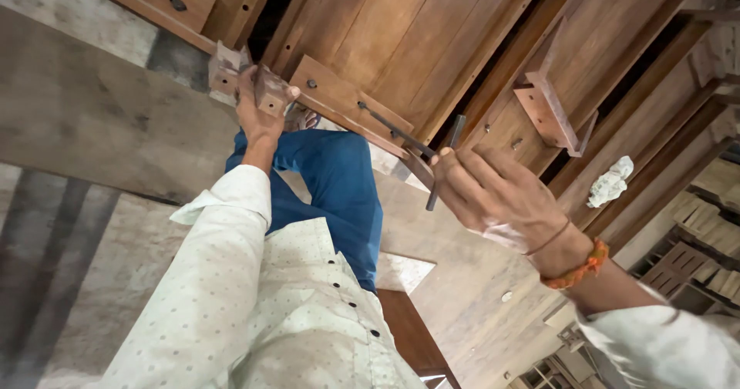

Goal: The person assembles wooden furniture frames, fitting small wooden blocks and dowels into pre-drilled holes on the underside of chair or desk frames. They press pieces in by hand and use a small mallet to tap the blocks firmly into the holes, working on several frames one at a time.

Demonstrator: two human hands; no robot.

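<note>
A: The wooden block (271, 90) is at the edge of the big brown wooden frame (401, 42), near its corner. The left hand (258, 111) is closed around this block, with the thumb on its front face.

B: And the right hand (493, 192)?

A: It holds a dark metal tool (443, 165), a thin bar with a long rod (393, 131) that crosses it. The fingers are wrapped around the bar. The rod lies along a flat wooden piece (339, 96) with dark screw heads in it.

B: On what surface is all this?

A: The frame lies on a grey concrete floor (92, 119), rough and with stains. The wood is smooth, reddish brown, made of long boards and straight rails. A wooden bracket (551, 104) of angular shape stands up from one rail.

B: Something else around?

A: A crumpled white cloth (610, 181) lies on a rail at the right. Behind it are stacks of pale wooden pieces (713, 227). The person wears a light dotted shirt (262, 312) and blue trousers (339, 188), and an orange thread band (582, 269) on the right wrist.
</note>
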